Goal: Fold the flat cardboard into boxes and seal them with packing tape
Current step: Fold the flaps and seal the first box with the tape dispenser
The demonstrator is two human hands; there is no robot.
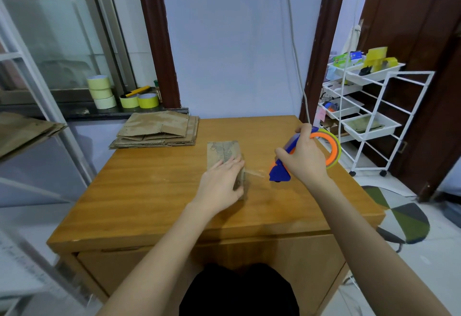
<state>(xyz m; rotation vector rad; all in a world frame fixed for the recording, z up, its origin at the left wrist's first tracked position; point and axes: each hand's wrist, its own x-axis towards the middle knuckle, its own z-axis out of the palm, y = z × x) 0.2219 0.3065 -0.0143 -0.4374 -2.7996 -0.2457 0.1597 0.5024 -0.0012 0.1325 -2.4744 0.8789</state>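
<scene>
A dark, black-clothed lap (239,290) sits nearest the camera, pressed up to the front edge of the orange-brown wooden table (149,191). Two bare forearms reach out over the tabletop. The left hand (220,182) lies flat, fingers straight and close together, pressing down on the top of a small brown folded cardboard box (223,152) that stands near the middle of the table. The right hand (303,156) has its fingers curled round the handle of a blue and orange plastic tape dispenser (280,172), whose orange roll ring sticks out behind the hand. The dispenser's blue nose is just beside the box's right side, and a strip of clear packing tape (255,173) stretches between the nose and the box.

At the table's far left corner rests a stack of flat brown cardboard blanks (156,128). Behind it, on a dark window ledge (74,113), stand pale and bright yellow tape rolls (101,91). To the right of the table stands a white wire trolley with trays (374,116) holding assorted supplies.
</scene>
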